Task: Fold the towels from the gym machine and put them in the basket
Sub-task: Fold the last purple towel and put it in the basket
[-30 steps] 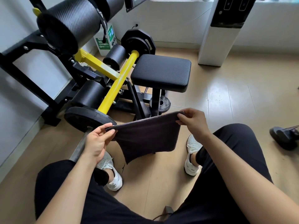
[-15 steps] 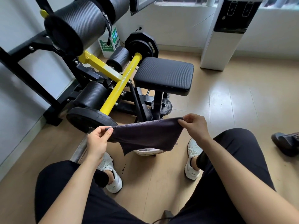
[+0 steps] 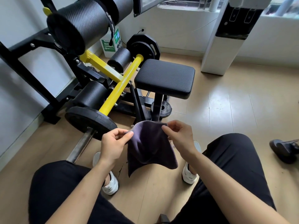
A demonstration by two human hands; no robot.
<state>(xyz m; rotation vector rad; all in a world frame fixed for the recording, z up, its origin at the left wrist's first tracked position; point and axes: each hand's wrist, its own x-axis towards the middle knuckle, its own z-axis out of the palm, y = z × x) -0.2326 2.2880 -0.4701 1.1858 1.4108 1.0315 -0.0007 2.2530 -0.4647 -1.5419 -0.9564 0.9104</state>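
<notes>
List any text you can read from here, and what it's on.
"30", then a blurred character: on the green-and-white box by the wall.
Below it, a line ending "%": the rest is blurred.
Too small to read: raised lettering on the small weight plate.
Unreadable: print on the strap over the top roller.
No text on the towel.

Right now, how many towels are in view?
1: a dark towel hanging between the knees, its top edge pinched by the left hand and the right hand. None shows on the gym machine; others may lie out of frame.
</notes>
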